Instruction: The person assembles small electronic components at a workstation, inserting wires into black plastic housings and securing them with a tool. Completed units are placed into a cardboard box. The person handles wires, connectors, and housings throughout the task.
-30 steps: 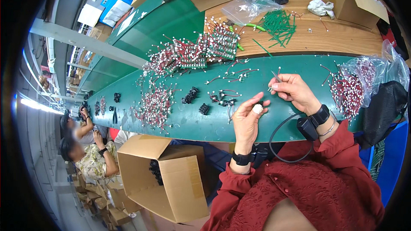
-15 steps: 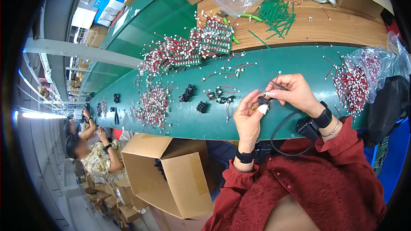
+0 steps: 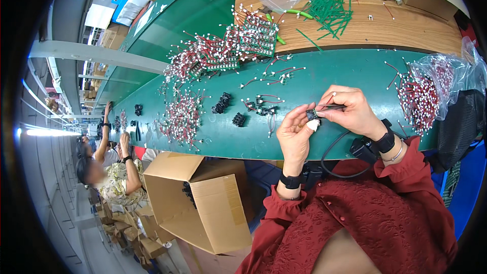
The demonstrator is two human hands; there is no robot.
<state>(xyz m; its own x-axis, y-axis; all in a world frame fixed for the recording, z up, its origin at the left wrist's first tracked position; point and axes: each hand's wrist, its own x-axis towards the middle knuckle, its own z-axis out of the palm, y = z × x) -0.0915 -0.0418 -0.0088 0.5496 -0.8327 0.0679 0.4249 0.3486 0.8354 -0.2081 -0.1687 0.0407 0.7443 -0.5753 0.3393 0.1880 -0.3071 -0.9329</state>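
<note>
Black part [image 3: 310, 115], one, small and blocky: right of centre in the frame, clamped between thumb and fingers of my left hand [image 3: 296, 133]; too much covered for me to tell its facing or long axis. Slim dark tool [image 3: 333, 107], one: pinched between closed thumb and fingers of my right hand [image 3: 350, 111]; long axis nearly level across the frame, left end toward the black part. White cover [image 3: 313, 125], one: on my left thumb. Black blocks [image 3: 239, 120], several, near red-wired pieces [image 3: 264, 106]: centre. Cardboard box [image 3: 219, 213], open: lower middle. Connector heaps, red-wired with white ends, two: left of centre [image 3: 183, 121] and right edge [image 3: 417, 102]. Circuit boards [image 3: 263, 45], green, bristling with red leads: upper middle. Green strips [image 3: 329, 15], loose pile: upper right of centre, on wood [image 3: 416, 35].
</note>
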